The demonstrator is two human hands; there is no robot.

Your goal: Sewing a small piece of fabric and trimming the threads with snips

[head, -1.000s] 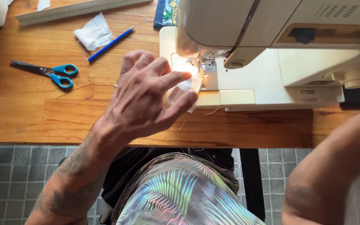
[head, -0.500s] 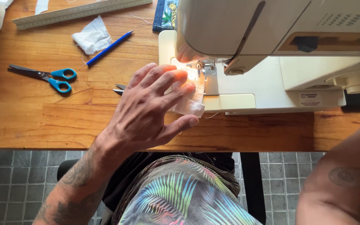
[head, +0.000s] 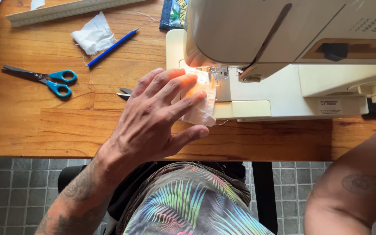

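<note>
- Left hand (head: 153, 119): grip open, fingers spread flat, fingertips pressing a small white fabric piece (head: 202, 102) onto the bed of the sewing machine (head: 283, 52); nothing is pinched.
- White fabric piece: lies on the machine bed just beside the needle area, lit by the machine's lamp, its lower corner hanging over the bed's front edge. Judged thin, soft and very light, likely to slide or wrinkle; best held by flat pressure near its edges, clear of the needle.
- Right hand: out of view; only the forearm (head: 353, 191) shows at lower right, so its grip cannot be told.
- Wooden surface (head: 44, 126): small dark snips (head: 125, 92) just beside the left hand; blue-handled scissors (head: 44, 79) further left; blue pencil (head: 112, 48); crumpled white scrap (head: 93, 35); long ruler (head: 66, 11); patterned cloth (head: 175, 13) behind the machine.
- Containers: none visible.
</note>
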